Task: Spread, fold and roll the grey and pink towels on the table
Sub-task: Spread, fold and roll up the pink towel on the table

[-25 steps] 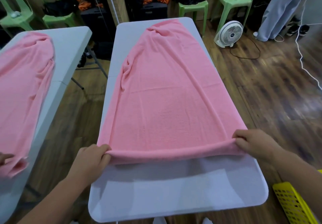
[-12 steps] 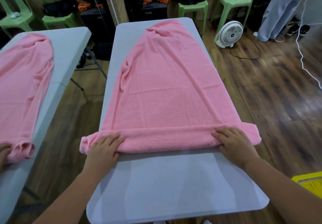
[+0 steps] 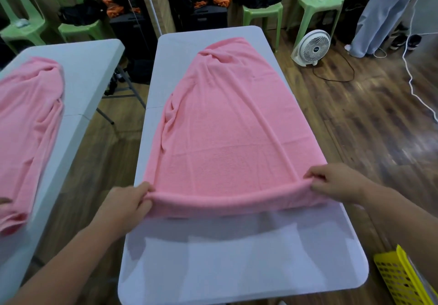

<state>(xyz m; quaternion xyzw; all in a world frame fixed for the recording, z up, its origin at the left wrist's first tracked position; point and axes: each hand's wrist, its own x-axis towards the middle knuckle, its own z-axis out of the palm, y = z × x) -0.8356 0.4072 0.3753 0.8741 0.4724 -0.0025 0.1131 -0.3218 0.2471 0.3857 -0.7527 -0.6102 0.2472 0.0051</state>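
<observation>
A pink towel (image 3: 225, 124) lies lengthwise on the white table (image 3: 237, 262), bunched narrow at its far end. Its near end is turned into a thick fold, held slightly above the tabletop. My left hand (image 3: 125, 204) pinches the left end of that fold. My right hand (image 3: 334, 183) pinches the right end. The bare near part of the table shows the towel's shadow. No grey towel is in view.
A mirror on the left reflects a table (image 3: 78, 67) and pink towel (image 3: 26, 124). A yellow basket (image 3: 403, 278) sits at the lower right. A white fan (image 3: 310, 47), cables, green chairs (image 3: 263, 13) and a standing person's legs (image 3: 384, 13) are beyond the table.
Half a second ago both hands pressed the fold flat on the table. Now they have gripped its ends, drawn it back toward me and raised it off the surface.
</observation>
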